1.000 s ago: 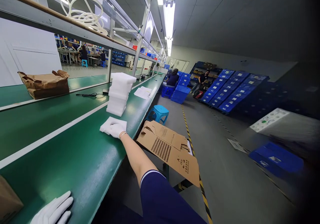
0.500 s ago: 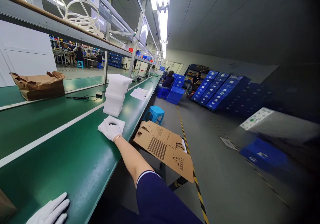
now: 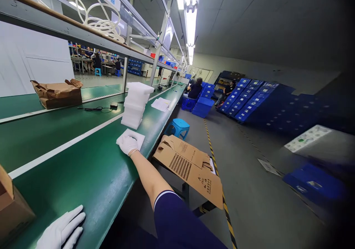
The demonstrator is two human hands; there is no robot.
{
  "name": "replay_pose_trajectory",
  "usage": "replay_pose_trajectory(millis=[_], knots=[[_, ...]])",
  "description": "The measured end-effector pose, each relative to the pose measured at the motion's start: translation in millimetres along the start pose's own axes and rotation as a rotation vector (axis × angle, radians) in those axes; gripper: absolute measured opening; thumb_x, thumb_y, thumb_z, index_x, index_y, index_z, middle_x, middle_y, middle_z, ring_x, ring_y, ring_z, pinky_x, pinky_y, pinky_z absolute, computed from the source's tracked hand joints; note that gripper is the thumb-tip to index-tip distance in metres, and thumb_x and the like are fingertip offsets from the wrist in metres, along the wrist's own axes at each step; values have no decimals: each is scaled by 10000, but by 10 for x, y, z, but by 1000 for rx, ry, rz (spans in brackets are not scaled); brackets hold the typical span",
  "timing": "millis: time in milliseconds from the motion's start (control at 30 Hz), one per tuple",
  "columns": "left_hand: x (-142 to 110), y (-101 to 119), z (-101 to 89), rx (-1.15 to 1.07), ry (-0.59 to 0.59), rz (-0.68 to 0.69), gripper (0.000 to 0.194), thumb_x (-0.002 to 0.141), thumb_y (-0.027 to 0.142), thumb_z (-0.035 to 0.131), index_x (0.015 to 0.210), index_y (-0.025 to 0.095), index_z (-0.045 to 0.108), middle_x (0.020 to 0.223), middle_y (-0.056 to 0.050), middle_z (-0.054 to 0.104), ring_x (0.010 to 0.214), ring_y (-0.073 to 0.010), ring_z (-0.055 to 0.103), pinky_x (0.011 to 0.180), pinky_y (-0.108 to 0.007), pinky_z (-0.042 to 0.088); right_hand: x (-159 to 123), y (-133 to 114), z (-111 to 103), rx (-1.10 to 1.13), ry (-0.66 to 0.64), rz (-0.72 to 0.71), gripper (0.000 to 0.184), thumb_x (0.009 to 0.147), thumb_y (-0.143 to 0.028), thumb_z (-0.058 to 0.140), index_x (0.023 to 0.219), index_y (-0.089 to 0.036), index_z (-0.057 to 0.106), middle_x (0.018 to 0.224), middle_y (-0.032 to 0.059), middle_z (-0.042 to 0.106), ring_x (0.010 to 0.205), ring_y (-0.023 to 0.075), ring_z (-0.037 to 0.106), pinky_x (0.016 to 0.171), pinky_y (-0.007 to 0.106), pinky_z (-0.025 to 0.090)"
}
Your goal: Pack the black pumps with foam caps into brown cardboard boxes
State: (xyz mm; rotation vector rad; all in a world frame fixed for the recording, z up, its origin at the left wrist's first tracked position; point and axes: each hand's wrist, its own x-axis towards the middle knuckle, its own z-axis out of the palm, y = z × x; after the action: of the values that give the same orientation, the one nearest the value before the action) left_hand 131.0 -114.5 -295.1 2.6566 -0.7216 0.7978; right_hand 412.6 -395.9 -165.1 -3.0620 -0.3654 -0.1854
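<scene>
Green benchtop leaves slim edge room beside foam under right hand.

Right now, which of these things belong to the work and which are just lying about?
Probably the work's: right hand, on the white foam piece; left hand, near the cardboard box; foam stack.
Seemingly just lying about: paper bag, black cable, papers, blue stool.

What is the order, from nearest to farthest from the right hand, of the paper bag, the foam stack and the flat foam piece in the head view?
1. Flat foam piece: at the right hand, touching it.
2. Foam stack: just beyond the hand.
3. Paper bag: far left, beyond the white strip.
</scene>
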Motion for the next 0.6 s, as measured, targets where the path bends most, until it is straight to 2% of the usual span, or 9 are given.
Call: replay_pose_trajectory(millis=[133,300,500,600], knots=[[-6,19,-27,-10,-52,-53,367,899,385,573,1255,373,662,1333,42,638,1075,-213,702,837,-307,636,-44,26,-29,-10,-3,-19,421,949,-397,452,1255,-139,583,1170,153,660,1037,290,629,857,408,491],[-36,49,-66,-107,-122,-113,376,919,400,558,1286,392,638,1374,45,608,1150,-220,665,896,-309,617,-35,-24,-24,-25,3,27,412,926,-361,465,1239,-125,592,1112,163,672,981,295,643,832,415,488],[53,124,-118,-146,-68,-148,348,922,476,556,1233,376,675,1303,25,662,1073,-203,696,877,-295,620,-54,-99,69,-70,34,41,446,905,-342,508,1268,-88,562,1151,214,626,1002,333,613,848,466,464],[113,216,-203,-127,-60,-157,363,921,495,558,1233,354,678,1309,4,659,1098,-207,684,912,-298,603,-65,-111,118,-82,47,31,451,911,-322,500,1276,-62,546,1144,231,614,1000,339,604,853,473,452]])
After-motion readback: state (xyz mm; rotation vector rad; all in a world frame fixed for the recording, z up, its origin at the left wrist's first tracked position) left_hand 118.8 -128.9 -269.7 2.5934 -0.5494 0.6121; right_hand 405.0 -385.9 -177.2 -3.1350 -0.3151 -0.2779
